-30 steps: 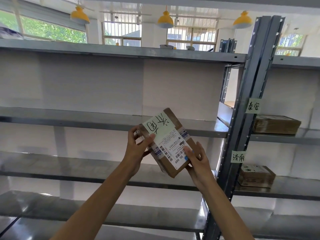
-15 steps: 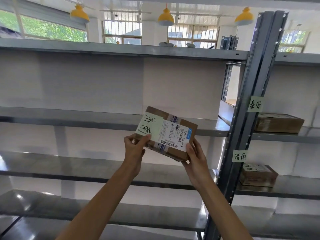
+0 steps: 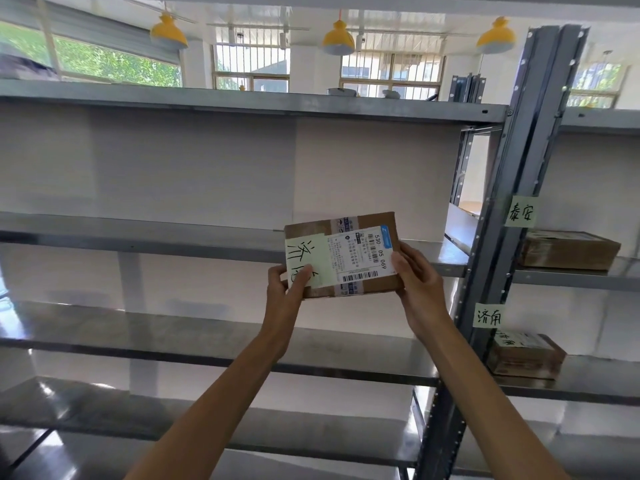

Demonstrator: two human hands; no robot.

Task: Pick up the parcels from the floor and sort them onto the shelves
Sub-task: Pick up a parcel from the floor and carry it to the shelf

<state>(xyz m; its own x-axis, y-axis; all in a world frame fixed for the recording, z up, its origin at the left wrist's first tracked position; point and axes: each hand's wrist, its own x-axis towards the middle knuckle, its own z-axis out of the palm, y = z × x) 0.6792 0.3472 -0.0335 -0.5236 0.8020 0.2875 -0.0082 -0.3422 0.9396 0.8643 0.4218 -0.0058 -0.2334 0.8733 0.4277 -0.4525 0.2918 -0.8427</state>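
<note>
A small brown cardboard parcel (image 3: pixel 346 252) with a white shipping label and a pale green handwritten note is held up in front of the grey metal shelves (image 3: pixel 145 233). My left hand (image 3: pixel 285 285) grips its lower left corner, thumb over the note. My right hand (image 3: pixel 417 282) holds its right edge. The parcel faces me almost level, at the height of the second shelf board from the top.
A grey steel upright (image 3: pixel 502 216) divides two shelf bays. It carries two green notes, an upper note (image 3: pixel 521 212) and a lower note (image 3: pixel 489 316). In the right bay one parcel (image 3: pixel 568 249) lies on the upper board and another parcel (image 3: pixel 526 355) on the lower.
The parcel has been turned from a tilted diamond pose to nearly level and shifted slightly right and up. Both hands kept hold of it.
</note>
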